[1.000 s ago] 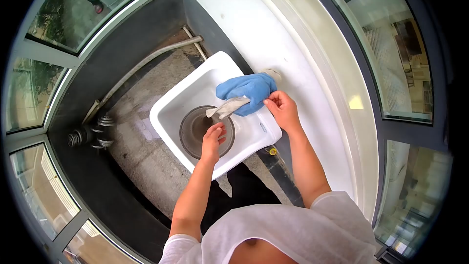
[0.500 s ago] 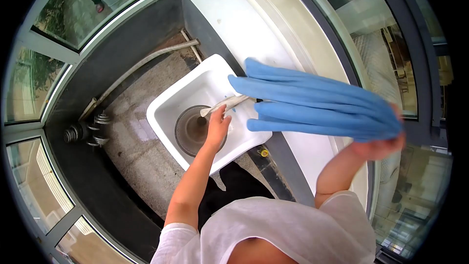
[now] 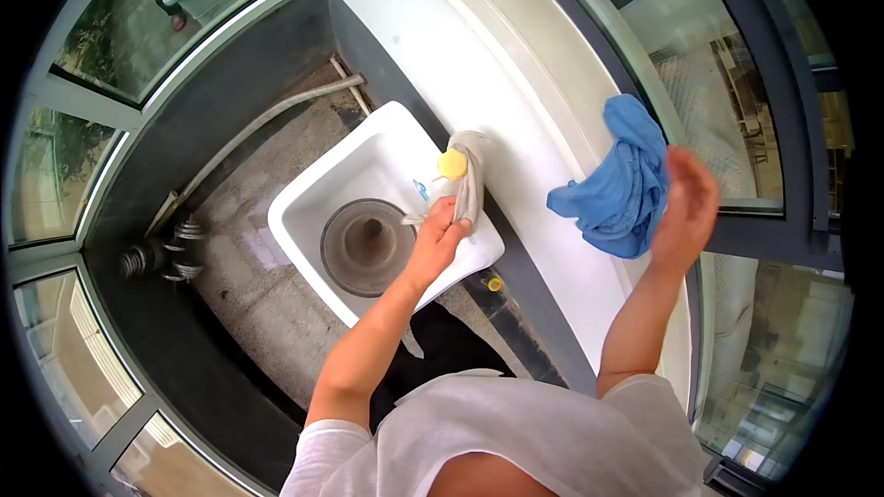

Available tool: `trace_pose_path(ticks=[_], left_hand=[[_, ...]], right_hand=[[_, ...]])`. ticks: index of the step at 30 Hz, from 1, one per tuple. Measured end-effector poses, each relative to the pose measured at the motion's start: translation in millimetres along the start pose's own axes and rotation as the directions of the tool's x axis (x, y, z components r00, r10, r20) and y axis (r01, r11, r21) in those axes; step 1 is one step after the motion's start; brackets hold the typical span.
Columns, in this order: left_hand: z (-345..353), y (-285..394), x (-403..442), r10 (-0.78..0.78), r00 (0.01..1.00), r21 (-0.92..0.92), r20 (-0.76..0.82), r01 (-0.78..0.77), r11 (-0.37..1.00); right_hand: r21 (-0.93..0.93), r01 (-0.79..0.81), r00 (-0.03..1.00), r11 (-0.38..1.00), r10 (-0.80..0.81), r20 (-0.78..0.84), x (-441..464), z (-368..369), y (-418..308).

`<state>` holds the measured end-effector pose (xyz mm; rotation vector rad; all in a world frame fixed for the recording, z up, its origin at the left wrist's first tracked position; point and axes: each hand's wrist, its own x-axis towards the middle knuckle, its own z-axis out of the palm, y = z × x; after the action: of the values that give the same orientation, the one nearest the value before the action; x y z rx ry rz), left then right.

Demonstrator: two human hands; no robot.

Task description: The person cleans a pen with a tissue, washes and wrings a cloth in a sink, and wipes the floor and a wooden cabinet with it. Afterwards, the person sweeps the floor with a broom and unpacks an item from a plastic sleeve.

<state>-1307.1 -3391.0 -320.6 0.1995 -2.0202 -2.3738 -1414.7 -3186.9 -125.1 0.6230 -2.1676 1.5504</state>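
My left hand [image 3: 436,241] is closed on a greyish-beige cloth [image 3: 471,177] at the inner right side of the white sink [image 3: 296,193]. The cloth hangs in a fold over the rim. Against it is a round yellow object [image 3: 452,164], whose kind I cannot make out. A brown-tinted round basin [image 3: 368,248] sits in the sink below my left hand. On the white ledge to the right lies a blue cloth [image 3: 626,179], bunched in a heap. My right hand [image 3: 683,212] is just right of this cloth, fingers stretched out and slightly blurred.
A pale hose [image 3: 267,120] runs along the dark low wall behind the sink. Dark dumbbells [image 3: 175,248] stand on the floor at left. A small yellow item [image 3: 494,284] lies on the dark strip beside the sink. Glass windows surround the space.
The blue cloth went from stretched out in my right hand to heaped on the ledge, let go. My left hand moved right and took hold of the beige cloth, lifting it somewhat.
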Motion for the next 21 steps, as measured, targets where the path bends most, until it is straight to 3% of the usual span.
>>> trace_pose_path(ticks=[1, 2, 4, 5, 6, 9, 10, 11, 14, 15, 18, 19, 21], left_hand=[[0.1, 17.3, -4.3, -0.012, 1.000, 0.007, 0.001, 0.012, 1.000], [-0.8, 33.6, -6.1, -0.001, 1.000, -0.116, 0.019, 0.003, 0.993], [-0.8, 58.8, -7.3, 0.049, 0.997, -0.277, 0.058, -0.031, 0.960], [1.1, 71.3, -8.3, 0.053, 0.997, -0.276, 0.050, -0.038, 0.960], [3.3, 84.4, -10.4, 0.165, 0.982, -0.269, 0.093, -0.135, 0.954], [8.7, 108.4, -21.5, 0.381, 0.898, -0.267, 0.219, -0.321, 0.909], [11.0, 110.8, -25.5, 0.480, 0.823, -0.275, 0.303, -0.407, 0.871], [14.4, 105.5, -28.8, 0.480, 0.825, -0.274, 0.300, -0.407, 0.871], [20.1, 84.8, -35.8, 0.310, 0.803, -0.267, 0.509, -0.195, 0.944], [22.3, 78.6, -40.8, 0.308, 0.806, -0.265, 0.505, -0.195, 0.944], [33.6, 68.2, -63.6, 0.371, 0.745, -0.390, 0.554, -0.161, 0.907], [36.8, 70.2, -66.1, 0.407, 0.685, -0.399, 0.604, -0.182, 0.899], [43.9, 75.6, -72.2, 0.414, 0.662, -0.406, 0.625, -0.177, 0.896]], right_hand=[[0.010, 0.000, 0.992, 1.000, -0.001, 0.126, -17.1, 4.1, 3.6], [0.023, 0.004, 0.968, 1.000, -0.010, 0.249, -30.7, 10.7, 6.7], [0.049, -0.134, 0.910, 0.990, 0.103, 0.402, -53.3, 36.0, 9.3], [0.096, -0.308, 0.874, 0.947, 0.241, 0.422, -63.9, 48.8, 12.3], [0.135, -0.473, 0.812, 0.871, 0.371, 0.451, -71.8, 59.4, 14.3], [0.146, -0.776, 0.592, 0.614, 0.628, 0.505, -88.2, 70.1, 24.7], [-0.023, -0.722, 0.574, 0.691, 0.618, 0.538, -87.5, 67.9, 22.9], [-0.024, -0.722, 0.572, 0.691, 0.617, 0.541, -88.1, 67.2, 23.4], [0.472, -0.832, 0.544, 0.291, 0.591, 0.595, -90.7, 64.1, 27.9], [0.470, -0.834, 0.541, 0.288, 0.590, 0.599, -96.3, 52.9, 26.7], [0.662, -0.633, 0.767, 0.402, 0.444, 0.464, -116.2, 17.2, 16.6], [0.703, -0.591, 0.798, 0.395, 0.410, 0.441, -119.0, 11.2, 12.5], [0.760, -0.542, 0.831, 0.359, 0.367, 0.419, -122.0, 3.8, 6.8]])
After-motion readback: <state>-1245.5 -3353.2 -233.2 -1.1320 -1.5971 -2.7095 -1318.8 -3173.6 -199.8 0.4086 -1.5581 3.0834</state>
